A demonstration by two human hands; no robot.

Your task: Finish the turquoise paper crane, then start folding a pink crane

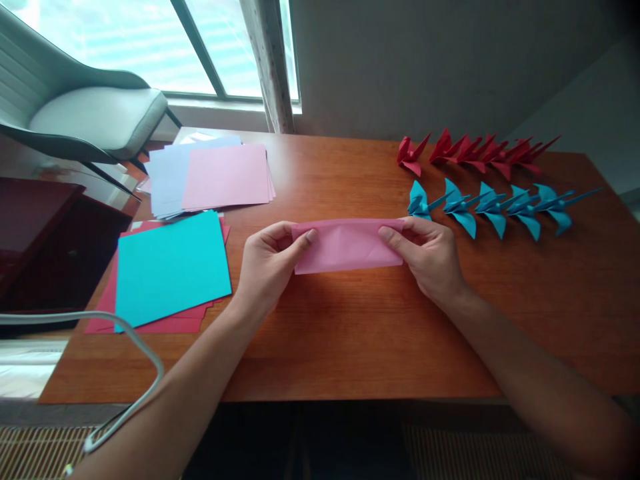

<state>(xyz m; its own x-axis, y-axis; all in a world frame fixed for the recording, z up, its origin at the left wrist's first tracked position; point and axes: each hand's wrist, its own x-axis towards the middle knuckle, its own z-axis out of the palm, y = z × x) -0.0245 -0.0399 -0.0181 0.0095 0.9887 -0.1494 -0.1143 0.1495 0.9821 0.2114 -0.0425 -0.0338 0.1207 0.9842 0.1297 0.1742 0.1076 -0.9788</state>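
In the head view, a pink paper (350,250) is held over the middle of the table (345,347), between the stacks to the left and the folded birds to the right; it looks lifted off the wood, though whether its lower edge touches cannot be told. The left hand (265,267) is clamped on one end and the right hand (434,260) on the other, so the two hands are well apart, joined only by the paper. Each thumb presses the near face close to an upper corner, with the fingers mostly hidden behind; this grip probably serves to keep the top edge straight and the face flat. Pale pink sheets (227,175) lie partly over pale blue sheets (166,180) at the far left, and a turquoise sheet (173,270) lies on red sheets (170,325) nearer by, seemingly grouped there to be within easy reach of the left hand. Red birds (471,155) and blue birds (493,207) stand in two rows at the far right, likely sorted by colour and set back from the hands. The paper itself is a long, thin-looking strip, wider than tall, perhaps doubled, with a darker band along its top edge, faint slanting crease lines across its face and a slightly sloping lower edge.
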